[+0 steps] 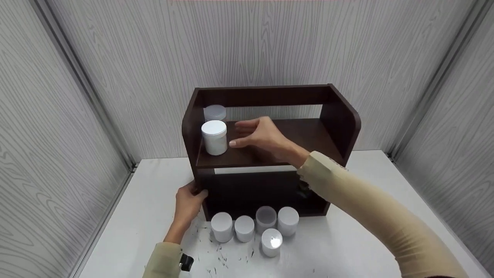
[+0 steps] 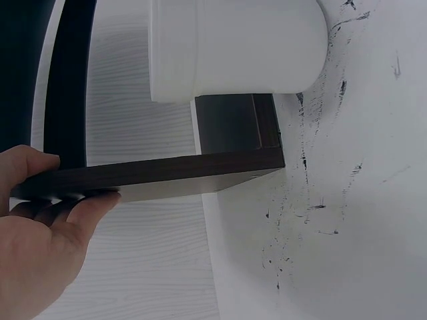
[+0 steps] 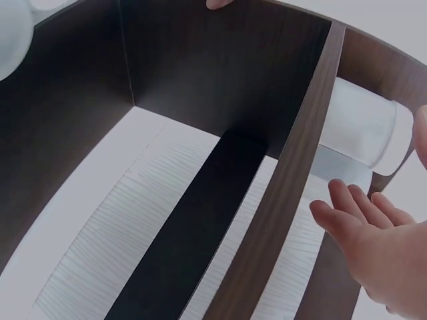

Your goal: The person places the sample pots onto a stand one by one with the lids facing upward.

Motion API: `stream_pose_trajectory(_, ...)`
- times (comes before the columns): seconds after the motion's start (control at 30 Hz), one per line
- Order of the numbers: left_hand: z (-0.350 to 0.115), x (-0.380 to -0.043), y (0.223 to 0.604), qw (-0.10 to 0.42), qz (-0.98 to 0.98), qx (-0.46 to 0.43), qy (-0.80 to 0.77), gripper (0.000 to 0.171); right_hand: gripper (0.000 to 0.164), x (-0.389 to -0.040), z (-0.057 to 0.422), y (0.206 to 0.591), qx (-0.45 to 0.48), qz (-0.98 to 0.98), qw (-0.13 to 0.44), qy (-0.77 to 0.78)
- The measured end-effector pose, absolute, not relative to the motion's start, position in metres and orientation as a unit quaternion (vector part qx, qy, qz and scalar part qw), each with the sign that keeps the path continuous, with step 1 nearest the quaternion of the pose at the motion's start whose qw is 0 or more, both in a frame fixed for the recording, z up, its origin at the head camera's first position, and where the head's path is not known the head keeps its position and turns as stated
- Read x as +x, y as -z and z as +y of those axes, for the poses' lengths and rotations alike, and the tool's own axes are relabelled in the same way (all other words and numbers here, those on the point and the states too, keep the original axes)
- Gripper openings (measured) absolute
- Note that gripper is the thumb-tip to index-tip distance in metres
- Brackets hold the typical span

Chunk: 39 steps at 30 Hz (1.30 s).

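A dark brown two-tier shelf (image 1: 266,94) stands on a white table. On its upper board, at the left end, a white lidded jar (image 1: 215,141) stands upright in front of a translucent-lidded jar (image 1: 215,111). Just right of the front jar is my right hand (image 1: 266,136), fingers extended and thumb apart. A small gap separates it from the jar, and it holds nothing. Low on the shelf's left side, my left hand (image 1: 188,204) grips the side panel (image 2: 167,172), thumb on one face and fingers on the other.
Several jars stand on the table before the shelf's lower opening, among them a white jar (image 1: 222,227), a grey-topped jar (image 1: 266,219) and a glossy-lidded jar (image 1: 271,242). Dark scuff marks spot the table (image 1: 115,231). Grey wood-patterned walls (image 1: 251,42) enclose the space.
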<state>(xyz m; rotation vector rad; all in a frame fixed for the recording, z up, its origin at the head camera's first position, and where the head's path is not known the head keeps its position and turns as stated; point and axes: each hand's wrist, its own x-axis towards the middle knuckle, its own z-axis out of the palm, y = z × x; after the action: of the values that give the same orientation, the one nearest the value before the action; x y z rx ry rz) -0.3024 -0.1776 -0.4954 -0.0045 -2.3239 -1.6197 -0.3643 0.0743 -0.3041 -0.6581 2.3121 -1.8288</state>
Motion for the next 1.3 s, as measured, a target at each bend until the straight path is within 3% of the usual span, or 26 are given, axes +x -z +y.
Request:
stream_pose_trajectory(0.63,-0.187,-0.298,0.493,0.139,-0.811,-0.008,0.569,0.050,0.048,-0.281,0.153,0.336,-0.222,0.727,0.008,0.649)
stream_pose_trajectory(1.3,-0.190,-0.300,0.491,0.140,-0.818,-0.004,0.558,0.052,0.045,-0.232,0.230,0.452,-0.153,0.760,0.022,0.631)
